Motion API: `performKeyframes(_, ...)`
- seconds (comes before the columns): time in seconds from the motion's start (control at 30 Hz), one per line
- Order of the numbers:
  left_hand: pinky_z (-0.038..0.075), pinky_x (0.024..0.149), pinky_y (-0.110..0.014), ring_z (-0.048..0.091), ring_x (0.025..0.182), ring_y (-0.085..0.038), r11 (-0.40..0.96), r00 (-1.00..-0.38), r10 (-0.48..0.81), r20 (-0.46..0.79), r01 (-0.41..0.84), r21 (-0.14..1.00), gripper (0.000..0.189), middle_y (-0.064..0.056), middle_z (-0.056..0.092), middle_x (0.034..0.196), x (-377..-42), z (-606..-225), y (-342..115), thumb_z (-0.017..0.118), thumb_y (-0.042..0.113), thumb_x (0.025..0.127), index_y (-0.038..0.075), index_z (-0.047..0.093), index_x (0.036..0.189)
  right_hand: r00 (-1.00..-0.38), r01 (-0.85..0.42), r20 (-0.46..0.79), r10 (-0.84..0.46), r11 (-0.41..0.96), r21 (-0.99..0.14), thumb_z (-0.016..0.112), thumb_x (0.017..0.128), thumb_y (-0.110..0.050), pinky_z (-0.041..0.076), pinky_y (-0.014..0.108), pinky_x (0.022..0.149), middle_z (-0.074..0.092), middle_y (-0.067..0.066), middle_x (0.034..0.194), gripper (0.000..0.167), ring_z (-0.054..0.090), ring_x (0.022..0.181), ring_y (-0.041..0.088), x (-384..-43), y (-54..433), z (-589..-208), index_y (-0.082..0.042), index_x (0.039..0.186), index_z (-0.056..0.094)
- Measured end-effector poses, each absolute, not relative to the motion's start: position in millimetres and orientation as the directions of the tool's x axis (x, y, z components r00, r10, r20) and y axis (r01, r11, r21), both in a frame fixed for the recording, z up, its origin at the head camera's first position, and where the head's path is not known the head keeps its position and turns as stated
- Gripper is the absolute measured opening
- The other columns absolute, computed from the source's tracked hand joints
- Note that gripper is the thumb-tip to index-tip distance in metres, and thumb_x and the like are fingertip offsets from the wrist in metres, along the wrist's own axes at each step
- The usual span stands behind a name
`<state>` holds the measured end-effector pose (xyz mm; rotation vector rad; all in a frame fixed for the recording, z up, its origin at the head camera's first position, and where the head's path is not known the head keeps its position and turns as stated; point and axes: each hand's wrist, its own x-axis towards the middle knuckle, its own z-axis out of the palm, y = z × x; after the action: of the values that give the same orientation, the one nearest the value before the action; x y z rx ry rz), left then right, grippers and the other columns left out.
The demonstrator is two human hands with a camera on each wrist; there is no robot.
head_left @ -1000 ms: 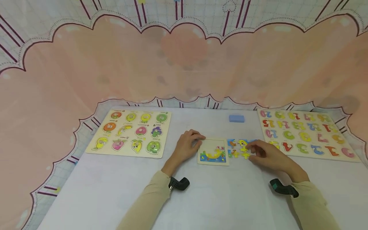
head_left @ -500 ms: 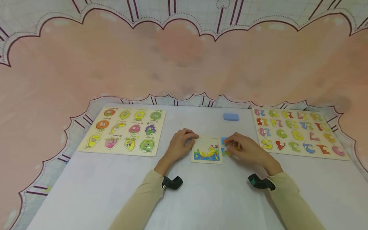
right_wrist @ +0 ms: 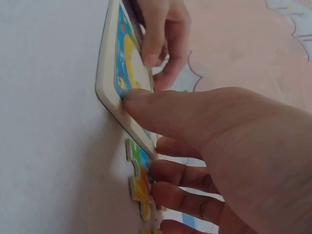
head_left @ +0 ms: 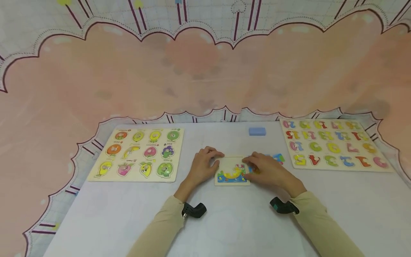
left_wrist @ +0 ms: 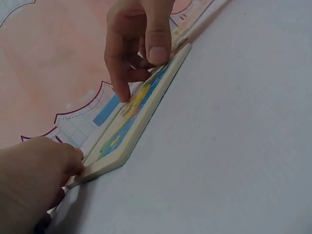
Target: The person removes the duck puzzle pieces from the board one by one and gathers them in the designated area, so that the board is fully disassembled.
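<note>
A small square puzzle board (head_left: 232, 184) with a picture of a yellow shape over blue water lies in the middle of the white table. My left hand (head_left: 203, 164) holds its left edge, the thumb at the near-left corner in the left wrist view. Across its right side my right hand (head_left: 269, 171) spans the board, thumb on the near corner and index finger toward the far edge. In the right wrist view, loose jigsaw pieces (right_wrist: 138, 192) lie beside the board under my right fingers. Another blue and pink piece (head_left: 278, 158) shows beyond that hand; others are hidden.
On the left lies a fruit puzzle board (head_left: 136, 157). A number puzzle board (head_left: 335, 144) lies on the right, and a blue block (head_left: 257, 131) sits toward the back. A patterned cloth hangs behind the table.
My right hand has moved left from over the loose pieces to the puzzle board's right side. My left hand stays at its left edge. The head view has shifted slightly.
</note>
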<state>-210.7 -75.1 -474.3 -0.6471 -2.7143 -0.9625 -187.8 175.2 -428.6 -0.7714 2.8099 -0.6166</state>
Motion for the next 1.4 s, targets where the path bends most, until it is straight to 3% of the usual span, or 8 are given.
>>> performKeyframes(0.3,0.04,0.081,-0.036,0.049,0.092,-0.022,0.661,-0.877,0.341,0.339,0.48,0.576,0.025,-0.007,0.059,0.106,-219,-470,-89,0.063,0.007,0.085,0.014,0.07,0.108,-0.822,-0.525,-0.015,-0.57,0.767,-0.368,0.07,0.084,-0.03,0.034,0.03,0.074,0.056,-0.001,0.095,0.04,0.044,0.078,0.012,-197,156,-424,-0.014,0.12,0.064)
performKeyframes(0.53,0.04,0.082,-0.036,0.049,0.093,-0.022,0.662,-0.879,0.357,0.317,0.477,0.578,0.034,-0.009,0.058,0.109,-216,-477,-85,0.063,0.012,0.088,0.012,0.063,0.122,-0.844,-0.473,-0.022,-0.536,0.764,-0.439,0.071,0.084,-0.027,0.037,0.031,0.075,0.054,-0.001,0.095,0.038,0.046,0.082,0.014,-190,161,-433,-0.012,0.118,0.063)
performKeyframes(0.87,0.041,0.083,-0.037,0.05,0.094,-0.024,0.652,-0.884,0.325,0.335,0.467,0.598,0.023,-0.011,0.059,0.109,-212,-477,-84,0.064,0.013,0.089,0.01,0.07,0.11,-0.857,-0.462,0.043,-0.514,0.728,-0.506,0.072,0.083,-0.024,0.043,0.033,0.08,0.054,0.002,0.107,0.04,0.049,0.095,0.017,-186,160,-441,-0.013,0.119,0.059)
performKeyframes(1.4,0.042,0.082,-0.036,0.052,0.095,-0.023,0.667,-0.89,0.319,0.326,0.456,0.59,0.023,-0.008,0.06,0.11,-209,-477,-80,0.062,0.015,0.09,0.011,0.07,0.112,-0.871,-0.455,0.121,-0.476,0.689,-0.564,0.063,0.09,-0.018,0.043,0.023,0.066,0.057,-0.007,0.082,0.013,0.05,0.073,0.009,-185,157,-444,-0.018,0.101,0.055)
